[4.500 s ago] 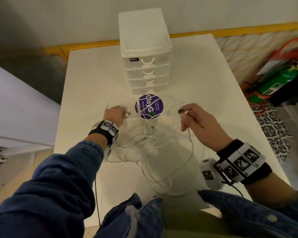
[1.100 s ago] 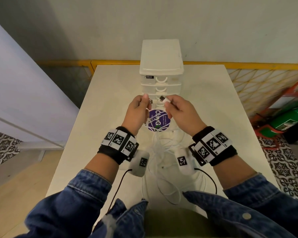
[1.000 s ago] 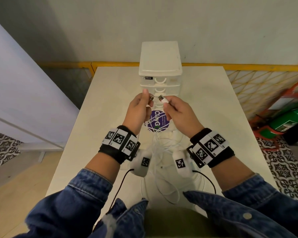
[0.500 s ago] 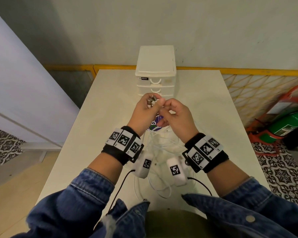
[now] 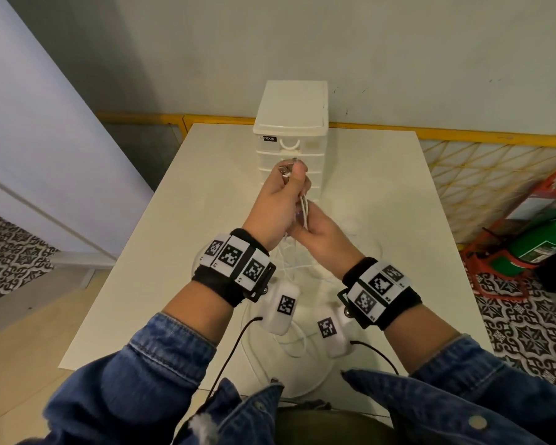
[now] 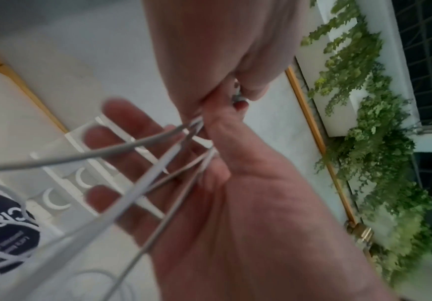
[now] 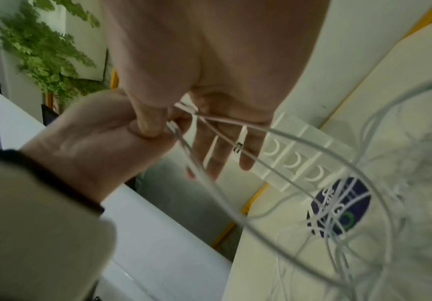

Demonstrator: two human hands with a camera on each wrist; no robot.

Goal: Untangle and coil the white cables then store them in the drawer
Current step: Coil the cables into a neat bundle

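Note:
The white cables [image 5: 304, 207] hang from my hands in several strands down to loose loops [image 5: 297, 345] on the table. My left hand [image 5: 291, 179] is raised in front of the drawer unit [image 5: 291, 123] and pinches the metal connector ends [image 5: 284, 170] at its fingertips. Just below, my right hand [image 5: 307, 228] pinches the strands with its thumb. The left wrist view shows the right hand [image 6: 235, 203] with its other fingers [image 6: 94, 132] spread straight and the cables [image 6: 137, 183] crossing them. In the right wrist view, the cables [image 7: 300, 140] fan out toward the table. All drawers are closed.
The white table [image 5: 382, 220] carries a round purple sticker [image 7: 338, 207] in front of the drawer unit [image 7: 294, 154]. A yellow lattice railing [image 5: 482, 168] and a green fire extinguisher [image 5: 540, 245] stand to the right. A pale panel [image 5: 45, 155] runs along the left.
My hands rose from the table and came together. The right hand gave its connector end to the left hand, then moved down the strands to just below it.

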